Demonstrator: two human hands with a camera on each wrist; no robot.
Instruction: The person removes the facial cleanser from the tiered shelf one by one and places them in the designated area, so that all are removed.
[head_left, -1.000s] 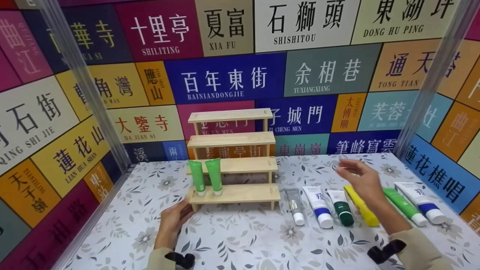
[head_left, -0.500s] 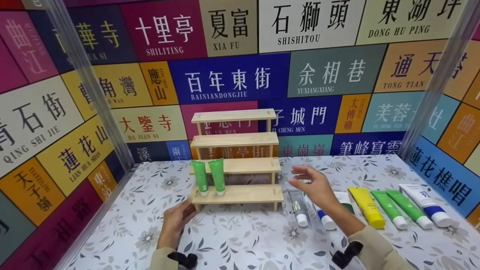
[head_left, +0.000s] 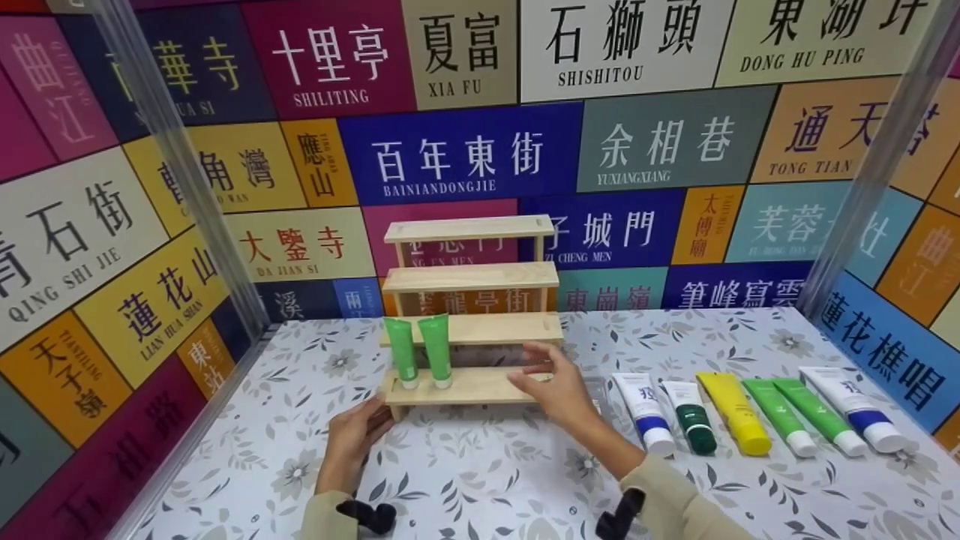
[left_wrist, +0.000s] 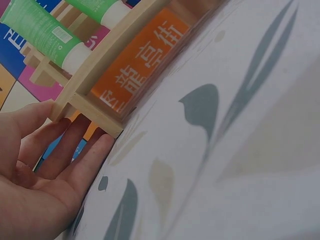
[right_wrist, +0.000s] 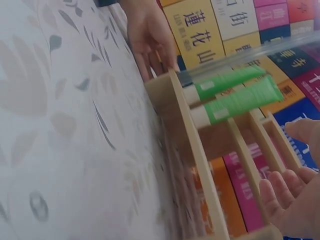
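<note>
A four-step wooden display stand (head_left: 480, 390) stands on the table, with two green squeeze tubes (head_left: 403, 351) upright on the left part of its lowest step. My left hand (head_left: 352, 439) holds that step's left end; in the left wrist view the thumb (left_wrist: 37, 115) lies at its corner and the fingers reach around the leg. Over the right part of the lowest step is my right hand (head_left: 555, 386), thumb and fingers apart with nothing between them. The right wrist view shows this hand (right_wrist: 297, 192) beside the steps.
Right of the stand lies a row of tubes: a white-and-blue tube (head_left: 641, 409), a white-and-dark-green tube (head_left: 691, 420), a yellow tube (head_left: 735, 412), two green tubes (head_left: 780, 416) and another white-and-blue tube (head_left: 851, 405). A sign-covered wall (head_left: 457, 157) rises behind.
My right hand has moved left from above the row of tubes to the stand's lowest step. The right forearm now covers most of the grey tube. The left hand stays at the stand.
</note>
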